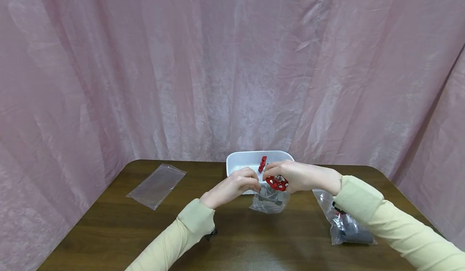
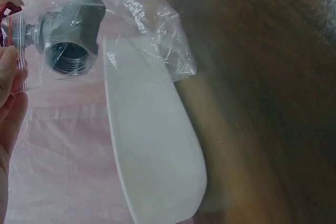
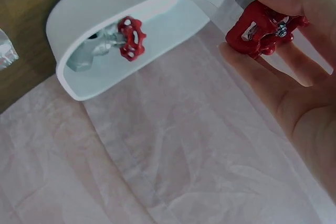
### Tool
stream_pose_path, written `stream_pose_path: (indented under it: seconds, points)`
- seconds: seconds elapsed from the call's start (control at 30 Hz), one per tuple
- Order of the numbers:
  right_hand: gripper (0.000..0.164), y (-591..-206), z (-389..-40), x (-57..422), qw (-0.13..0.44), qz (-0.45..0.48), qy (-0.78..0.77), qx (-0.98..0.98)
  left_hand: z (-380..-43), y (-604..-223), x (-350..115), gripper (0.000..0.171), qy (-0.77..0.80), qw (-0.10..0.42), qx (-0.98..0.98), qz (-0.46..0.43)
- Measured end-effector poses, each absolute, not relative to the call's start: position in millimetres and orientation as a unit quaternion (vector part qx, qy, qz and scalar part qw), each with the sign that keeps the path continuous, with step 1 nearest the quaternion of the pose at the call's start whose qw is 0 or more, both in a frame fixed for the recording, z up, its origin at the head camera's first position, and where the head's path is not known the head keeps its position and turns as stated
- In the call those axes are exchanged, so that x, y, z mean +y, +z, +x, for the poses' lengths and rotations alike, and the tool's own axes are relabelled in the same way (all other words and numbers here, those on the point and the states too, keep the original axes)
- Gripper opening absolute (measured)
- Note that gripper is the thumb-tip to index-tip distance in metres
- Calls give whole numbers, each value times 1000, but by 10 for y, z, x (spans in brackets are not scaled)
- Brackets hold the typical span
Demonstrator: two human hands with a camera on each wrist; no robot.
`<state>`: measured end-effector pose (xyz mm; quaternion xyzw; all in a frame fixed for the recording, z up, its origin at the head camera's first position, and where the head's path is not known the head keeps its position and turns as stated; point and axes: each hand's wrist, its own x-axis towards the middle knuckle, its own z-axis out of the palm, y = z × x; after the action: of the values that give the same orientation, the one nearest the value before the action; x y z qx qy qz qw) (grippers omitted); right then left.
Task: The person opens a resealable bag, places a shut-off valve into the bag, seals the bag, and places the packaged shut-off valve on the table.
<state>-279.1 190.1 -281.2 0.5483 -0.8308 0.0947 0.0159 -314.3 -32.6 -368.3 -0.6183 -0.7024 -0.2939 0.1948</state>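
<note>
A grey metal gate valve [image 2: 73, 35] with a red handwheel [image 3: 257, 27] hangs over the front of the white tray [image 1: 234, 162]. My right hand [image 1: 299, 176] grips it by the handwheel, thumb on one side and fingers on the other. The valve body sits inside a clear zip bag [image 1: 267, 209], while the handwheel sticks out of the bag's mouth. With thumb and fingers, my left hand [image 1: 237, 185] pinches the bag's zip edge beside the valve stem. Another valve with a red handwheel [image 3: 131, 39] lies inside the tray.
On the left of the wooden table [image 1: 232, 246] lies a flat clear bag [image 1: 158, 186]. At the right, partly under my right sleeve [image 1: 363, 200], is a clear bag [image 1: 348, 226] with a dark grey piece and something red in it. A pink curtain [image 1: 232, 69] hangs behind the table.
</note>
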Motion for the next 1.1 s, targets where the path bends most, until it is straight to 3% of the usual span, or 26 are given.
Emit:
stream_pose_path:
  seconds: [0.6,1.1]
  points:
    - [59,-3184,-2744,1920,-59,482,149,-861,-3090,-3943,-276,14,-289,194,-708,-614]
    - [50,-3305,-2685,1902,-52,487,203,-848,-3053,-3977,-295,9,-289,182,-706,-620]
